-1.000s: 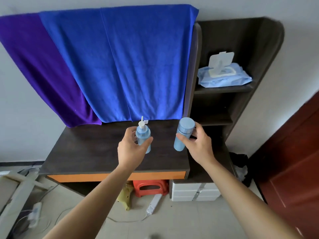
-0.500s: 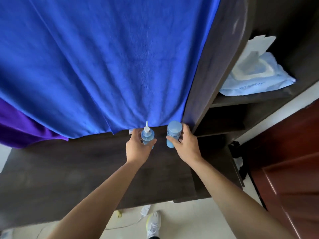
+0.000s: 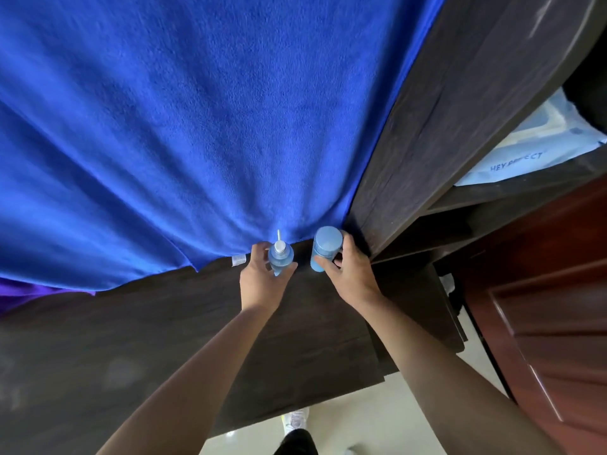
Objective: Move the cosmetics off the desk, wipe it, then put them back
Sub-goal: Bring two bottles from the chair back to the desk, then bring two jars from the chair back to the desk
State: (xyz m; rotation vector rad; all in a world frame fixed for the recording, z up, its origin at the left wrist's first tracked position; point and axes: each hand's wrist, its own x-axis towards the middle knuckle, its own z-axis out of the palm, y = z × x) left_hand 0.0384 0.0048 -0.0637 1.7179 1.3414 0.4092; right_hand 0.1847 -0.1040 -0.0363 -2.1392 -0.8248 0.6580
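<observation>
My left hand [image 3: 261,279] grips a light blue pump bottle [image 3: 281,257] with a white nozzle, at the back of the dark wooden desk [image 3: 164,339]. Just to its right, my right hand [image 3: 349,274] grips a light blue capped bottle [image 3: 325,246]. Both bottles stand upright close to the hanging blue towel [image 3: 197,126], near the desk's back right corner. Whether their bases touch the desk is hidden by my fingers.
A dark shelf unit [image 3: 443,126] rises right of the bottles, with a pack of wet wipes [image 3: 532,152] on a shelf. A purple cloth [image 3: 29,290] shows at the left under the blue towel. A reddish door [image 3: 558,307] stands at the right.
I have stepped closer and lean over the desk. Both hands carried the bottles from above the desk's front to its back edge by the towel.
</observation>
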